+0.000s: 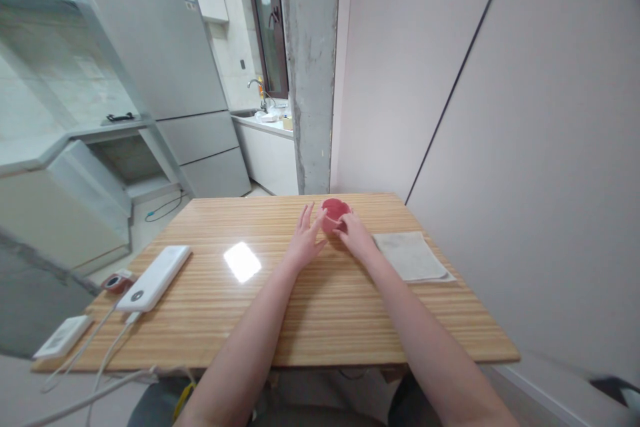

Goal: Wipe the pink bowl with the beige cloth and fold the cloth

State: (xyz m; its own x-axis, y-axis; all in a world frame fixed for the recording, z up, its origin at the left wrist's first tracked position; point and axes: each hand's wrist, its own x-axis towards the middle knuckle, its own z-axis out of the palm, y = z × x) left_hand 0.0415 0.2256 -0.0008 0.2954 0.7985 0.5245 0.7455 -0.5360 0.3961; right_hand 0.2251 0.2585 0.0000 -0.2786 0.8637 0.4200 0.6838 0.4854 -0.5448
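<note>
while upright on table [300,320]: red cup [334,213], contents unseen, btwn left hand [304,240] & right hand [354,235], both cupping it.

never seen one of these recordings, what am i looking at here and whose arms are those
There is no machine here. The one picture comes from a camera worn on a person's head, looking forward and down, so both bare arms are that person's own. The left hand and right hand meet around a small red cup on a wooden table; how firmly they grip it is unclear. A folded cloth lies to the right, and a white power bank with cables lies to the left.
</note>
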